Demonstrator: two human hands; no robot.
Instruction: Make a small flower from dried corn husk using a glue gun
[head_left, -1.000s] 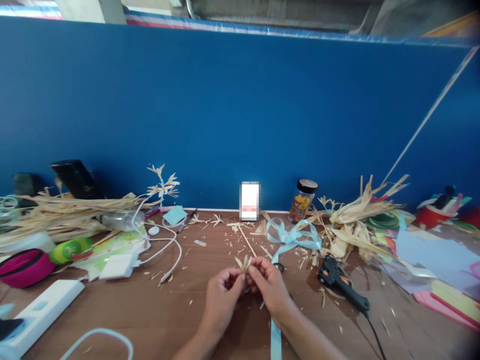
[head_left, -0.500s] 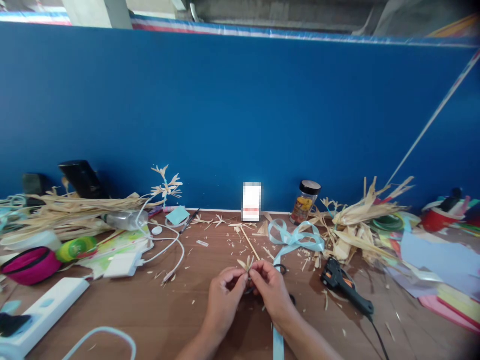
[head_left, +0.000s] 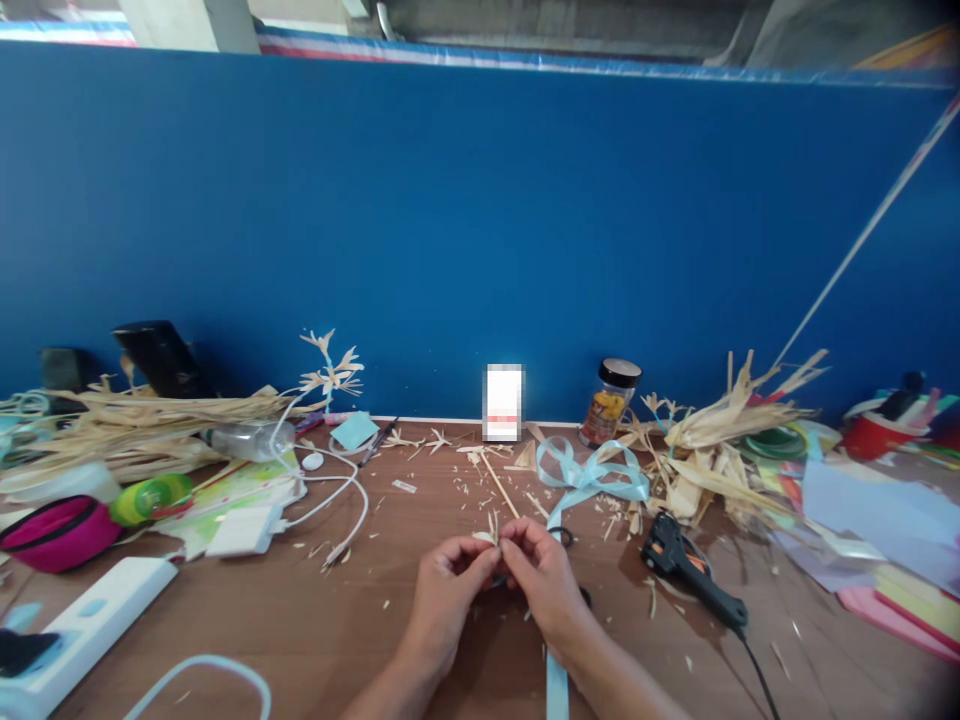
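Between my fingertips is a small pale corn-husk flower (head_left: pixel 491 530), its narrow petals pointing up and away from me. My left hand (head_left: pixel 454 590) pinches it from the left. My right hand (head_left: pixel 541 575) pinches it from the right, the fingertips of both hands almost touching. The flower's base is hidden by my fingers. Beyond my hands a thin wooden stick (head_left: pixel 499 482) lies on the table. A light-blue ribbon (head_left: pixel 556 680) runs under my right wrist, its loops (head_left: pixel 592 470) lying farther back. Dark scissors, mostly covered, show a handle loop (head_left: pixel 562 537) beside my right hand.
A black glue gun (head_left: pixel 694 575) lies at right, near a husk pile (head_left: pixel 720 450) and a black-lidded jar (head_left: pixel 611 400). On the left are a white power strip (head_left: pixel 105 620), a pink pouch (head_left: pixel 64 535), a green bottle (head_left: pixel 154 498) and a white cable (head_left: pixel 364 510). Husk scraps litter the table.
The flower has turned slightly between my fingertips, and its petals now look narrower and more upright. My hands stay in nearly the same place.
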